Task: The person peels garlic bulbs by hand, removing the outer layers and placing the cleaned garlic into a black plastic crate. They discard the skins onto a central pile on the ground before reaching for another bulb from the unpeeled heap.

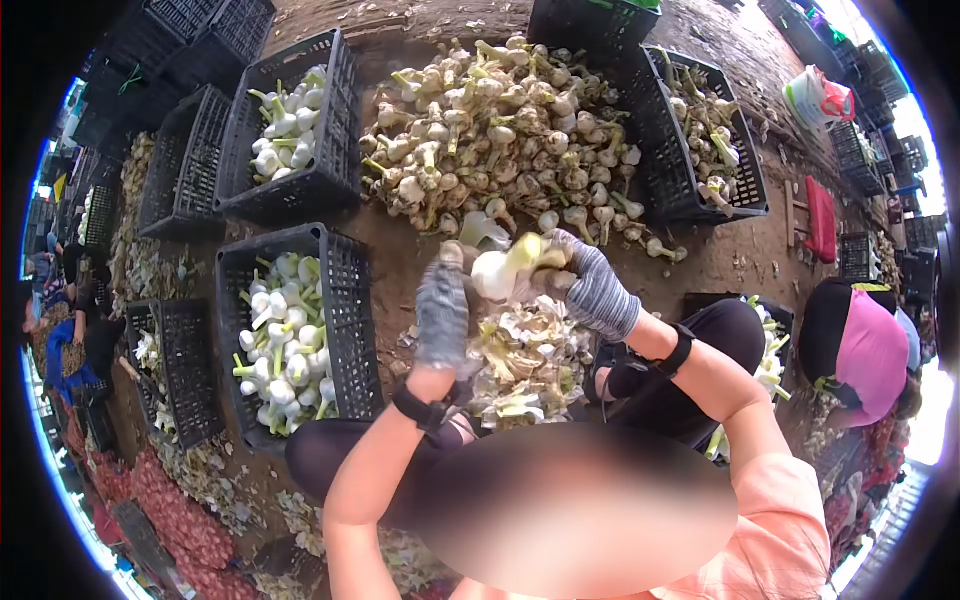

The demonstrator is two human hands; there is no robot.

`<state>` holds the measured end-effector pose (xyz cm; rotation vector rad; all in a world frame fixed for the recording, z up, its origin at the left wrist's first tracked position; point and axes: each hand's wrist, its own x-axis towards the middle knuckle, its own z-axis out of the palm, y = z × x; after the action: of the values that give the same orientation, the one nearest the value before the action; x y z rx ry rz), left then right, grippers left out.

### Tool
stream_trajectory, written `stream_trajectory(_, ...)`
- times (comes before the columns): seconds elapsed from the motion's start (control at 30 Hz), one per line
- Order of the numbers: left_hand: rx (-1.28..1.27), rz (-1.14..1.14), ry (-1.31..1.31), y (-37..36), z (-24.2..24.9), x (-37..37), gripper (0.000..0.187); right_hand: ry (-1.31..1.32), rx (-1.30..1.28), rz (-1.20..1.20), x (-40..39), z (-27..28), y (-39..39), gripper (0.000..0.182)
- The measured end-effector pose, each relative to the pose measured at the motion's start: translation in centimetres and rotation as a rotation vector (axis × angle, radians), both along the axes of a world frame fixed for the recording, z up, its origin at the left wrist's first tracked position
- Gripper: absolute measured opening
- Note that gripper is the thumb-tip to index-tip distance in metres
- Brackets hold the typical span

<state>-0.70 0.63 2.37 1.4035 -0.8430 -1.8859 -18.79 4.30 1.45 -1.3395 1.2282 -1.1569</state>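
Observation:
A white garlic bulb [492, 276] with a pale green stem hangs between my two hands, above a heap of peeled husks [530, 350]. My left hand [442, 305], in a grey glove, is upright at the left of the bulb; its fingers are blurred, and whether they grip anything is unclear. My right hand [597, 287], also gloved, has its fingers closed around the stem end. Loose pale skin hangs by the bulb. Beyond the hands lies a large pile of uncleaned garlic [500, 130].
Black crates of white garlic stand at left, one near [345, 320] and one farther [335, 130]. Another crate [680, 180] holds garlic at the upper right. A person in pink [875, 355] bends at far right. A red stool [820, 220] and other people at far left are visible.

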Motion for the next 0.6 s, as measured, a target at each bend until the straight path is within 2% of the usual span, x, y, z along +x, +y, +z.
stream_trajectory(0.03,-0.350,0.104,-0.045,0.6,0.1,-0.1,0.037,0.002,-0.001,0.000,-0.2,-0.2,0.1,0.020)
stream_trajectory(0.1,-1.041,-0.030,-0.279,0.0,0.0,-0.4,0.032,0.226,0.034,-0.050,-0.3,0.2,0.3,0.019)
stream_trajectory(0.13,-0.831,-0.162,-0.291,0.1,0.0,-0.4,0.033,0.361,-0.190,-0.059,0.3,0.1,0.4,0.017)
stream_trajectory(0.17,-0.619,-0.276,-0.303,0.2,0.0,-0.4,0.035,0.359,-0.186,-0.060,0.5,0.0,0.5,0.017)
stream_trajectory(0.23,-0.669,-0.274,-0.247,-0.1,-1.2,-0.2,0.036,0.029,0.039,-0.094,0.7,-0.2,0.7,0.013)
stream_trajectory(0.27,-0.593,-0.239,-0.134,0.0,-0.9,-0.4,0.029,-0.137,0.150,-0.113,0.7,-0.2,0.8,0.011)
stream_trajectory(0.3,-0.515,-0.206,-0.021,0.0,-0.7,-0.5,0.022,-0.138,0.153,-0.117,0.4,-0.3,0.6,0.011)
stream_trajectory(0.37,-0.469,-0.240,-0.016,0.1,-0.9,0.0,0.022,-0.520,0.367,-0.149,-0.7,-0.5,-0.3,0.010)
stream_trajectory(0.43,-0.411,-0.266,0.134,0.2,-1.4,0.3,0.031,-0.763,0.554,-0.169,-1.3,-0.6,-1.0,0.016)
stream_trajectory(0.5,-0.391,-0.296,0.186,0.1,-0.8,0.3,0.027,-0.817,0.730,-0.114,-1.7,-0.2,-1.2,0.022)
stream_trajectory(0.53,-0.393,-0.288,0.170,0.0,-1.0,0.4,0.027,-0.818,0.731,-0.115,-1.7,0.1,-1.2,0.022)
stream_trajectory(0.6,-0.397,-0.276,0.152,-0.1,-1.3,0.4,0.028,-0.648,0.504,-0.110,-1.3,0.7,-1.2,0.023)
